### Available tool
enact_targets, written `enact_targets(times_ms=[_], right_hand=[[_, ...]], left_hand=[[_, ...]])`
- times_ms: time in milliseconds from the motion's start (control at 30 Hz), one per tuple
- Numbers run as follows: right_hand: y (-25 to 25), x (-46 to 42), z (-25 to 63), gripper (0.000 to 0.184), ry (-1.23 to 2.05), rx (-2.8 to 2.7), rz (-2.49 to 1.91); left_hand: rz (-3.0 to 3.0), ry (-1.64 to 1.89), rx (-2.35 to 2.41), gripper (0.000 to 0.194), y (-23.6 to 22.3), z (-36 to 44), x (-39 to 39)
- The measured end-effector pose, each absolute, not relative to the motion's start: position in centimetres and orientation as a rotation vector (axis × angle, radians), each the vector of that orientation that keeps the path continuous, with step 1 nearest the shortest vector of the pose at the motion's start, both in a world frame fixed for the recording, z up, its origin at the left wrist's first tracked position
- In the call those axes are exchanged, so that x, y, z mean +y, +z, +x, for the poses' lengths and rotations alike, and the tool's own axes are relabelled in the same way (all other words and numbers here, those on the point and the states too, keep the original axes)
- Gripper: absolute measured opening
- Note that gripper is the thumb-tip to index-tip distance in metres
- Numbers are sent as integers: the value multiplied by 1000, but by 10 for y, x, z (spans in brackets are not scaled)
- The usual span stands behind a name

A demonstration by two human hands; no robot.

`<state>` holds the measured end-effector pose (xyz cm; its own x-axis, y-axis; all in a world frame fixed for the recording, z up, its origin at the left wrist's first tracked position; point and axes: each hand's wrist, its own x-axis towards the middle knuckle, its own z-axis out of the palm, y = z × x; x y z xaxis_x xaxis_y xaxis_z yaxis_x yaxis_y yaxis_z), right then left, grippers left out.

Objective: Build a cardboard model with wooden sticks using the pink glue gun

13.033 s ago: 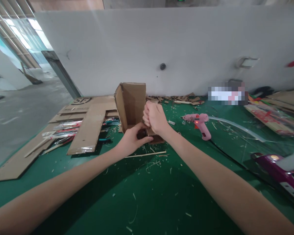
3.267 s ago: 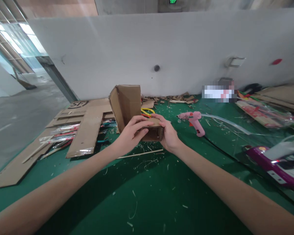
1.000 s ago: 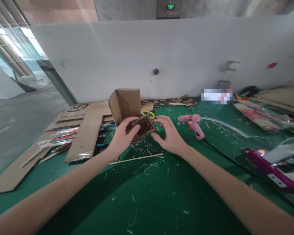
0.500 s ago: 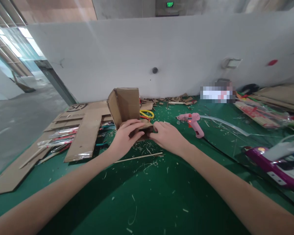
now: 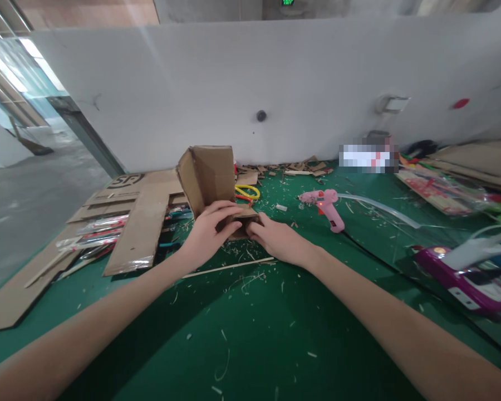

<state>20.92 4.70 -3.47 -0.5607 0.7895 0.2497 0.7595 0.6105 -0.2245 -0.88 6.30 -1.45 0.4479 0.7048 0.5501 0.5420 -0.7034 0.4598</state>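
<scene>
A folded cardboard piece (image 5: 212,175) stands on the green table, with two tall panels meeting at a corner and a low hollow part at its front. My left hand (image 5: 209,231) closes over the left of that low part, fingers on top and thumb at the front edge. From the other side my right hand (image 5: 275,236) grips the right end, its fingertips bent in at the opening. What lies inside the hollow is dark and hidden by the fingers. A thin wooden stick (image 5: 229,268) lies just in front of the hands.
To the right lie a pink glue gun (image 5: 325,206) with a black cord and a purple power strip (image 5: 463,284). Flat cardboard sheets (image 5: 140,234) and wrapped tools (image 5: 100,231) cover the left. Cardboard scraps (image 5: 304,167) line the white wall; a yellow loop (image 5: 250,192) sits behind the hands.
My right hand has lowered slightly, its fingers tucking further against the opening. A small white piece behind it now shows. My left hand keeps its hold, and the whole view has shifted a little.
</scene>
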Motion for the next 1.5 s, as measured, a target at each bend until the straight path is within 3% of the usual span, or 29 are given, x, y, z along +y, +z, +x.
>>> enact_targets(times_ms=[133, 267, 367, 400, 533, 633, 800, 900, 1033, 1200, 1433, 1500], right_hand=[[-28, 52, 211, 19, 509, -2224, -1070], [-24, 63, 212, 27, 865, -1541, -1077], [-27, 73, 219, 14, 843, -1157, -1122], [-29, 75, 222, 17, 766, -1163, -1158], [-34, 75, 225, 65, 602, -1432, -1296], [-37, 68, 219, 73, 704, -1617, -1255], [-34, 59, 211, 69, 905, -1788, -1082], [-31, 58, 209, 55, 1001, -1770, -1001], [-27, 58, 210, 34, 875, -1869, -1103], [-23, 60, 214, 21, 866, -1933, -1186], [-24, 64, 220, 18, 1072, -1685, -1112], [-27, 66, 223, 28, 1072, -1604, -1102]], left_hand=[[2439, 1153, 1191, 23, -12, -11, 67], [2352, 1196, 1261, 22, -10, -12, 70], [2306, 1197, 1284, 22, -9, -10, 70], [2285, 1191, 1291, 22, -9, -10, 69], [2184, 1186, 1339, 24, -9, -11, 70], [2142, 1213, 1349, 27, -11, -13, 71], [2160, 1201, 1303, 27, -13, -11, 69], [2168, 1175, 1247, 26, -12, -9, 66], [2190, 1172, 1210, 26, -10, -8, 63], [2199, 1179, 1223, 26, -10, -9, 65], [2070, 1221, 1269, 32, -11, -11, 67], [2047, 1274, 1280, 31, -9, -11, 68]])
